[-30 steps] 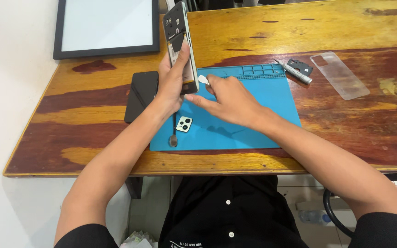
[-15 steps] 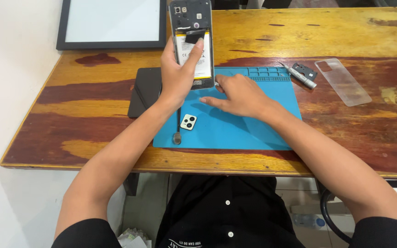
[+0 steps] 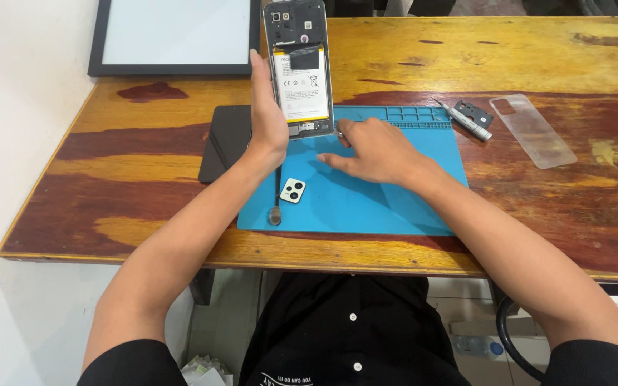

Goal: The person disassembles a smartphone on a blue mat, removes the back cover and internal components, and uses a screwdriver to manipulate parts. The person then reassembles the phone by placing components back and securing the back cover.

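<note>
Currently the left hand (image 3: 266, 114) grips the opened phone (image 3: 300, 68) upright at upper centre, fingers wrapped round its edge, while the right hand (image 3: 373, 150), fingers loosely spread, feels over the blue mat (image 3: 395, 200), apparently for a small part, which calls for a fine pinch.

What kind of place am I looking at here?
Probably a phone repair bench. An opened phone with its battery exposed is held up in the left hand, over a blue work mat with small compartments, and a small screwdriver lies on the wooden table.
</note>
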